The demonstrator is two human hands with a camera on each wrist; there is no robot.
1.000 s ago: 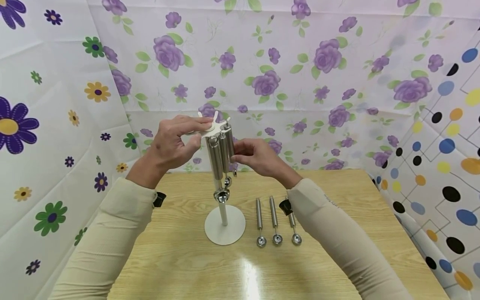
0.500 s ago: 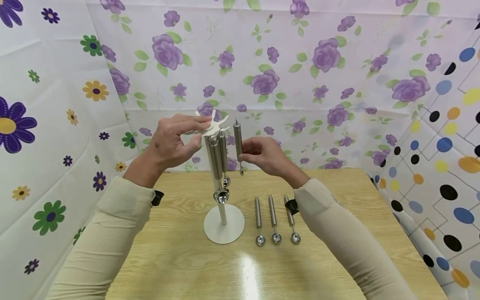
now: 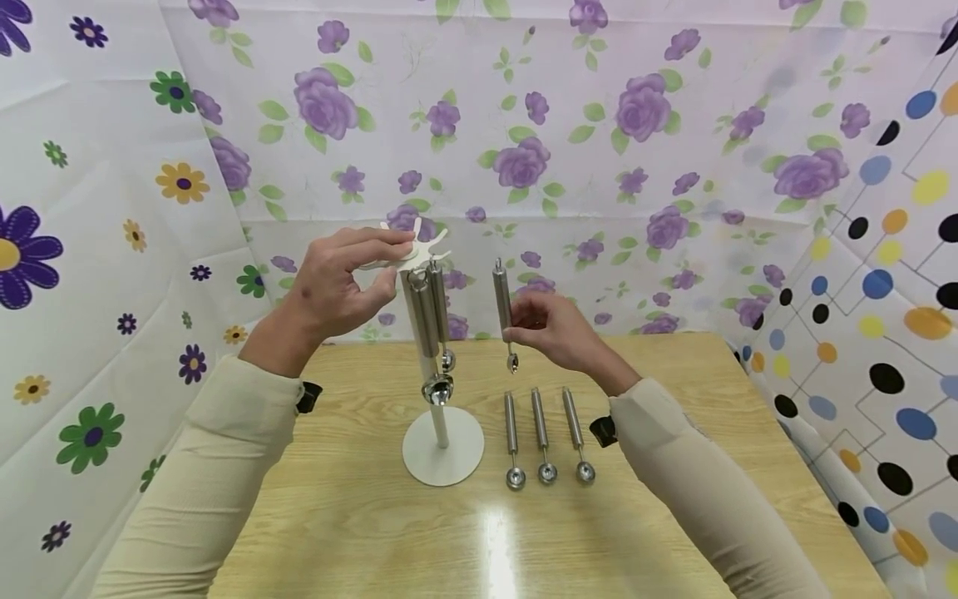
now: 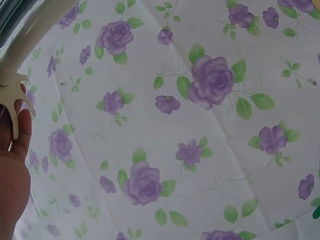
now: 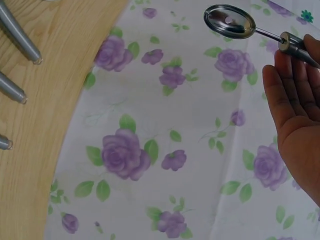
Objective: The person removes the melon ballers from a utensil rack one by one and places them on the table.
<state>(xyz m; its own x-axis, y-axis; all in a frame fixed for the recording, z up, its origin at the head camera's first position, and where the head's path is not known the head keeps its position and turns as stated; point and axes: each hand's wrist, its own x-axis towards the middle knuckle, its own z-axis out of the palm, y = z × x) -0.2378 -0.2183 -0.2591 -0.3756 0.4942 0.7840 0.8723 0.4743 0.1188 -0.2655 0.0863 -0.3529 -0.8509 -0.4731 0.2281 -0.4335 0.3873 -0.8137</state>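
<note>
My right hand (image 3: 554,329) pinches a steel melon baller (image 3: 502,295) near the bottom of its handle. The baller hangs upright, loop up and scoop down, apart from the white stand on its right side. In the right wrist view its oval scoop (image 5: 230,21) shows beyond the fingers. My left hand (image 3: 348,274) rests on the top of the stand, straight fingers lying over the pronged hub (image 3: 425,253). Two more steel tools hang from the prongs: a larger scoop's handle (image 3: 423,320) in front and a smaller one (image 3: 440,308) beside it.
Three melon ballers lie side by side on the wooden table (image 3: 337,499), right of the stand's round base (image 3: 443,466): one left (image 3: 511,424), one middle (image 3: 540,420), one right (image 3: 573,420). A flowered cloth (image 3: 479,125) hangs behind the table.
The right hand has lifted the melon baller off its prong and carried it rightward and slightly down. The left hand stays on the hub.
</note>
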